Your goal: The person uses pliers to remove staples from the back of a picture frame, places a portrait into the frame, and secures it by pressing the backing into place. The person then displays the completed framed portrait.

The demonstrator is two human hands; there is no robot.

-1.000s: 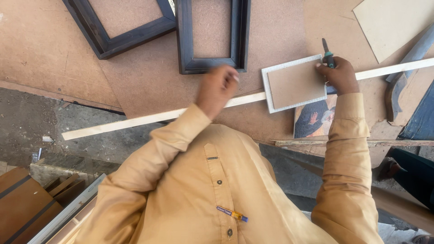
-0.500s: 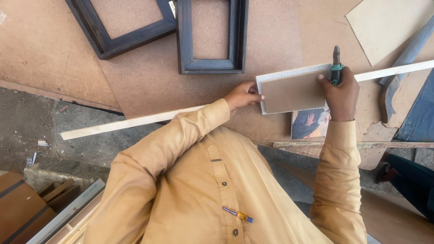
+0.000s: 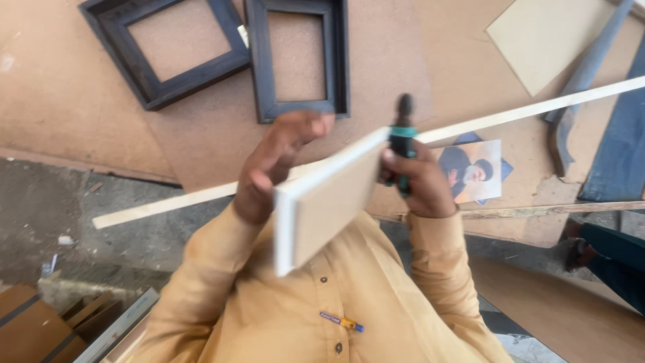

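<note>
My left hand [image 3: 275, 165] grips the far edge of a small white picture frame [image 3: 322, 212] with a pale brown back. The frame is lifted off the board and tilted up toward me, blurred by motion. My right hand [image 3: 420, 185] is closed around a tool with a black and green handle [image 3: 403, 138], probably a screwdriver, and rests against the frame's right edge. The tool points away from me. Both hands are above a long white strip of moulding [image 3: 531, 111] that lies across the brown fibreboard [image 3: 60, 101].
Two dark empty frames [image 3: 168, 50] [image 3: 299, 57] lie at the top on the fibreboard. A printed portrait photo [image 3: 474, 171] lies right of my hands. A beige board [image 3: 544, 37] and a grey moulding piece [image 3: 581, 77] are at top right. Another person's leg [image 3: 608, 252] is at the right edge.
The white frame has come up off the board and tilted toward me. Both hands rose with it, and the tool stayed in my right hand.
</note>
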